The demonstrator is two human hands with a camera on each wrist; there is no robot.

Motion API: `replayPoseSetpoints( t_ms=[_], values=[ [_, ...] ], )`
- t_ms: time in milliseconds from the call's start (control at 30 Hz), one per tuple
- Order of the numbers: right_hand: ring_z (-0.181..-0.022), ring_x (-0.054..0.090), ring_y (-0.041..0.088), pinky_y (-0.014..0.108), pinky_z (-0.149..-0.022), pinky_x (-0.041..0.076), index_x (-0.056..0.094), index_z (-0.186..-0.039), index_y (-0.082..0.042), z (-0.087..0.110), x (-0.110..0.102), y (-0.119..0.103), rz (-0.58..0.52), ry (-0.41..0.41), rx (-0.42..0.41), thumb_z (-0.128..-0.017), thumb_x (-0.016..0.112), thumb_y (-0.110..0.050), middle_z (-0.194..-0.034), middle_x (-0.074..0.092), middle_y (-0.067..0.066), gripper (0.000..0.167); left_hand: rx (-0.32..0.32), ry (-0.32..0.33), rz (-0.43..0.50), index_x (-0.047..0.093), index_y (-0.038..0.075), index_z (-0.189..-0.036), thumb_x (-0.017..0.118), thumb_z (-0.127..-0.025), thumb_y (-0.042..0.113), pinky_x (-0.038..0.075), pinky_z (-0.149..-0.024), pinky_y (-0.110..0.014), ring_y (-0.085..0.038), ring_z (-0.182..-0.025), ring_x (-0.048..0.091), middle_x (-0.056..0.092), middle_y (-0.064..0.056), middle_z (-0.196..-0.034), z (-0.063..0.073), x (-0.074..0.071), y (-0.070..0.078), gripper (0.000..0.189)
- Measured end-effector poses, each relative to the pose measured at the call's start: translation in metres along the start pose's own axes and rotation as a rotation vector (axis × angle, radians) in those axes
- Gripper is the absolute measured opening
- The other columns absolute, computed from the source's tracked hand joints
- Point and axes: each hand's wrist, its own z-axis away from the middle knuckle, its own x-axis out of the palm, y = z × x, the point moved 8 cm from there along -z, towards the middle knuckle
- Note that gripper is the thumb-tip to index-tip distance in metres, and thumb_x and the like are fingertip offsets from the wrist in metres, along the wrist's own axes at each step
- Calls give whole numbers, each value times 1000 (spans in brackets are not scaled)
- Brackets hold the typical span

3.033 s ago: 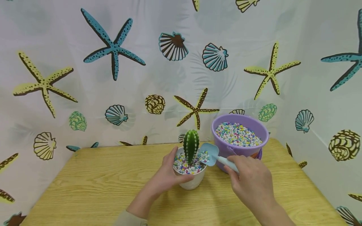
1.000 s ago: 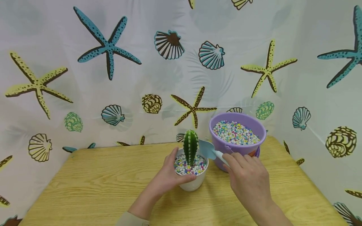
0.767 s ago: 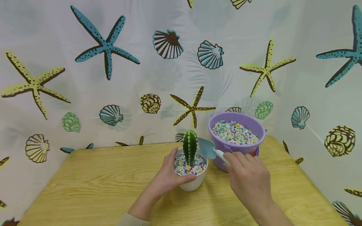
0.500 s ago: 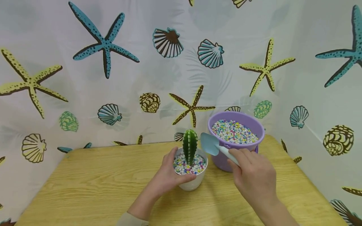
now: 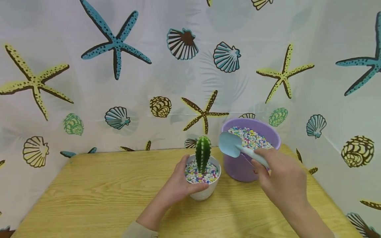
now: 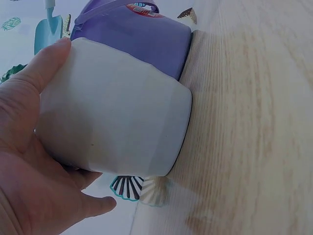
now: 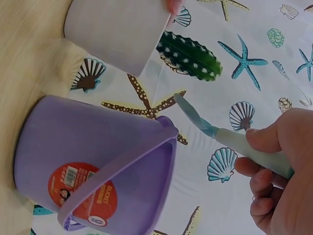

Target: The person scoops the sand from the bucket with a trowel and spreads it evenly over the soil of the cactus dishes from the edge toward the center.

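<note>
A green cactus (image 5: 203, 154) stands in a white pot (image 5: 205, 191), its base ringed by small multicoloured pebbles (image 5: 194, 172). My left hand (image 5: 181, 185) grips this pot at its left side, thumb along the near rim; in the left wrist view the pot's wall (image 6: 117, 107) fills the middle. In my right hand (image 5: 282, 178) is a small light-blue shovel (image 5: 230, 144), held by its pale handle. Its blade overlaps the front left rim of the purple bucket (image 5: 241, 168) in the head view, and no pebbles show on it. More pebbles (image 5: 253, 137) fill the bucket.
The wooden table (image 5: 113, 191) carries pot and bucket near its back edge. A white curtain (image 5: 134, 86) printed with starfish and shells hangs behind and along the right. The bucket's purple handle (image 7: 122, 166) hangs down its side, across a red label (image 7: 80, 188).
The shovel held pebbles over the pot three seconds ago; its blade is now bare. My right hand has lifted it away rightward to the bucket. My left hand keeps its hold on the pot.
</note>
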Motion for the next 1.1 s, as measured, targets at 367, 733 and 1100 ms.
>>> replayPoseSetpoints(
  t_ms=[367,733,1100],
  values=[
    [-60,48,13,31,-50,35,80,-119,-13,-13,-16,22,-6,-48,115,-87,91,-11,-84,72,1,35,2,-1,1,15,6,-176,101,-80,47,35,-124,-67,-49,-155,39,28,-29,-173,1,0,0,136],
    [-58,48,16,32,-48,33,79,-120,-11,-22,-27,44,29,-52,154,-90,90,-10,-91,77,6,32,1,3,-8,16,7,-176,101,-79,48,36,-124,-67,-49,-154,41,30,-28,-173,0,1,1,135],
    [-62,59,21,34,-48,36,78,-118,-9,-30,-25,77,47,-134,204,-93,88,-13,-102,81,13,27,5,5,-18,16,8,-176,101,-79,51,37,-123,-67,-49,-153,42,31,-28,-173,-1,1,-1,136]
  ],
)
